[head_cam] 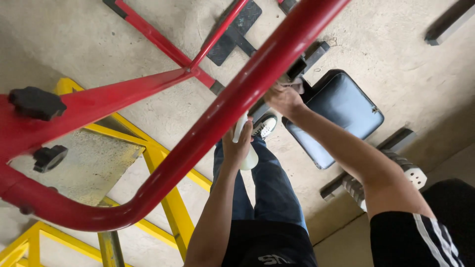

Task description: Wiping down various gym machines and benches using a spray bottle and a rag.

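A thick red metal bar (232, 104) of an exercise frame runs diagonally across the view. My left hand (237, 143) is closed around a white bottle (249, 159) just under that bar. My right hand (283, 98) reaches up to the bar near its black square fitting (297, 66) and presses a bunched cloth against it; the cloth is mostly hidden by the fingers. Below are my jeans and a sneaker (264, 126).
A dark blue padded bench seat (341, 111) sits on the concrete floor to the right, with a ridged roller (408, 170) beside it. A yellow metal frame (163, 168) lies at the left. Black knobs (37, 102) stick out of the red frame.
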